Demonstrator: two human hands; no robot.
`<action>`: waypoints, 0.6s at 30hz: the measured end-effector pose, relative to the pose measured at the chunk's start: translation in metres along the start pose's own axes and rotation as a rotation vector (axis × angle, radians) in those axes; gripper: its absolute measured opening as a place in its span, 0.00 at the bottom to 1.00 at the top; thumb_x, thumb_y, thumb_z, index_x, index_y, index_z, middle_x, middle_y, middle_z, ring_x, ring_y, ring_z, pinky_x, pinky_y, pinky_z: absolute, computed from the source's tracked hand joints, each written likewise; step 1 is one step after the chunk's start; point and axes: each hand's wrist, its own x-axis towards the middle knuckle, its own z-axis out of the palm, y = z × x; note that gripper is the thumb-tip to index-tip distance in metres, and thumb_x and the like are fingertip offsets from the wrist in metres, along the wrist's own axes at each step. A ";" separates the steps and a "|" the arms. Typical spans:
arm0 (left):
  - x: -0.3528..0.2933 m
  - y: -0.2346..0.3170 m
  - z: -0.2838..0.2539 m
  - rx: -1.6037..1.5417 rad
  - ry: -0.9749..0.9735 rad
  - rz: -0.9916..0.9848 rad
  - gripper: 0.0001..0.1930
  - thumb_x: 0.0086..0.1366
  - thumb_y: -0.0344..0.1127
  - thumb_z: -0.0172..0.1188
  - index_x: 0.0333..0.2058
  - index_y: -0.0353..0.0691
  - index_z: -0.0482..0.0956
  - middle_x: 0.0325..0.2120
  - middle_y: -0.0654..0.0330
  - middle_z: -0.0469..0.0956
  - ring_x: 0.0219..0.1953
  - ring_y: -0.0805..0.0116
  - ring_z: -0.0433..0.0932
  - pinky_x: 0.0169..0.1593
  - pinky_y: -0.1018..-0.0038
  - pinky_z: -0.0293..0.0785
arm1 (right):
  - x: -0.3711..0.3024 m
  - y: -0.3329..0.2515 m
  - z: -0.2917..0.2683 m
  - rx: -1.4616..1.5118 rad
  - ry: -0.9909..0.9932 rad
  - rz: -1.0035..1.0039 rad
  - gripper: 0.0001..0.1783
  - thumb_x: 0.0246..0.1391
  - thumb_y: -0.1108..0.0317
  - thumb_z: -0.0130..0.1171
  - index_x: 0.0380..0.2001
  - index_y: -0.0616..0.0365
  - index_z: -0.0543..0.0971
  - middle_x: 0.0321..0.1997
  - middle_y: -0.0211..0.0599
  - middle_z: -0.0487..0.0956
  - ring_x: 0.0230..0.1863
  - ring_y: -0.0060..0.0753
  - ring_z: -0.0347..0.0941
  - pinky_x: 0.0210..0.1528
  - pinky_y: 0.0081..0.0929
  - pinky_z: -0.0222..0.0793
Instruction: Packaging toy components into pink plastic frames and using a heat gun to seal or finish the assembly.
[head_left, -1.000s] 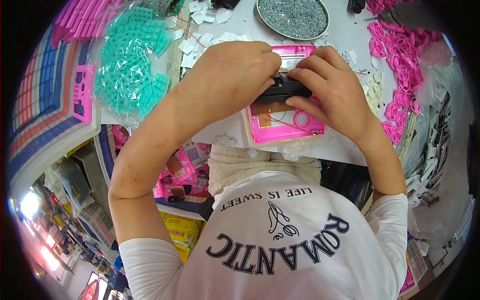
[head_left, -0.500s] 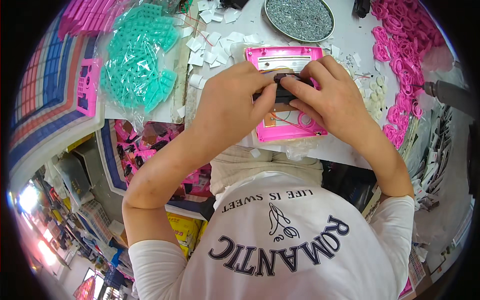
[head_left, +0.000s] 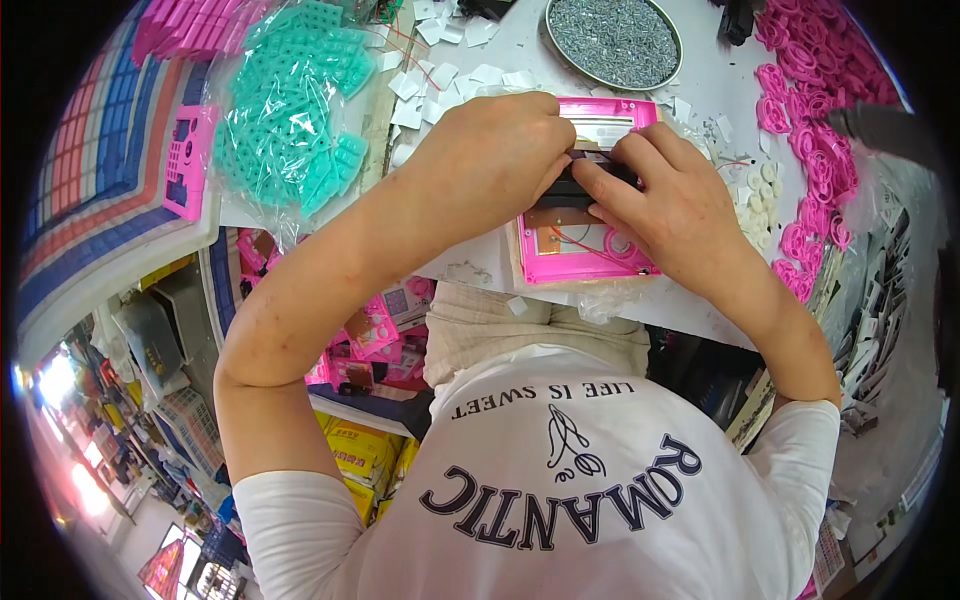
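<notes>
A pink plastic housing (head_left: pixel 590 268) lies open on the table before me, with a brown circuit board, thin red wires and a pink ring inside it. Across its middle is a black rectangular block (head_left: pixel 560 198). My right hand (head_left: pixel 672 195) grips this block from the right, thumb and fingers bent round it. My left hand (head_left: pixel 505 150) is closed above the block's left end, fingertips pressed together; what they pinch, if anything, is hidden. A silvery panel (head_left: pixel 605 130) shows in the housing's far part.
A round dish of small screws (head_left: pixel 615 45) stands beyond the housing, with white paper squares (head_left: pixel 440 80) scattered left of it. Bagged turquoise keypads (head_left: pixel 290 120) lie at left. Pink rings (head_left: pixel 820 170) line the right side, where a dark tool (head_left: pixel 885 130) juts in.
My left hand has drawn its fingers together and turned over the block's left end, its elbow shifting outward. My right hand stays on the block. The whole view has shifted slightly.
</notes>
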 end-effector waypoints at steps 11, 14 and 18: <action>0.088 -0.043 -0.003 -0.063 -0.023 -0.118 0.09 0.61 0.38 0.63 0.31 0.40 0.86 0.27 0.56 0.84 0.32 0.55 0.83 0.41 0.57 0.75 | -0.001 0.007 -0.002 0.204 -0.006 0.113 0.28 0.45 0.65 0.72 0.50 0.54 0.74 0.40 0.36 0.74 0.44 0.44 0.71 0.45 0.40 0.72; 0.112 -0.068 0.038 0.288 0.116 -0.025 0.08 0.57 0.38 0.63 0.29 0.40 0.85 0.34 0.48 0.83 0.39 0.47 0.82 0.44 0.53 0.78 | -0.007 0.006 -0.004 0.338 0.001 0.228 0.30 0.44 0.68 0.74 0.51 0.56 0.74 0.44 0.39 0.77 0.48 0.45 0.74 0.48 0.37 0.73; 0.122 -0.077 0.050 0.289 0.078 0.069 0.09 0.58 0.37 0.61 0.29 0.38 0.84 0.33 0.47 0.83 0.40 0.46 0.83 0.44 0.52 0.78 | -0.040 0.052 -0.041 0.086 0.446 0.181 0.29 0.50 0.76 0.71 0.56 0.61 0.72 0.52 0.40 0.81 0.54 0.42 0.77 0.54 0.32 0.72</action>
